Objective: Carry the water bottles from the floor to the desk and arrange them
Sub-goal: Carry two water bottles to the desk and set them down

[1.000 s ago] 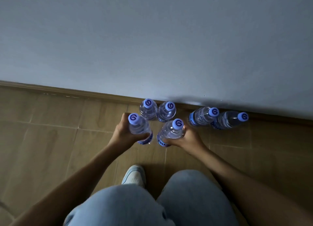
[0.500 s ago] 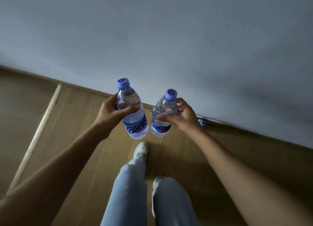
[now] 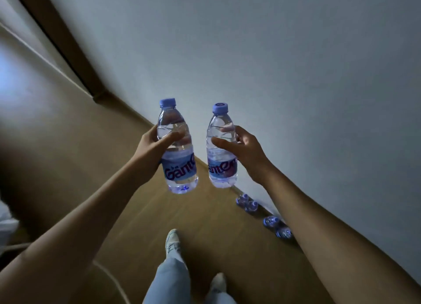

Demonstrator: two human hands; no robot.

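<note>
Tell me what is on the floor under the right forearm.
Four water bottles stand along the wall beside the right forearm. Whether more stand beneath it cannot be seen; the arm covers that strip of floor.

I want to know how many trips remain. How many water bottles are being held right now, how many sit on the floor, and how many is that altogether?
Held bottles: 2, the bottle in the left hand and the bottle in the right hand
Bottles on the floor by the wall: 4
Total: 6
</note>
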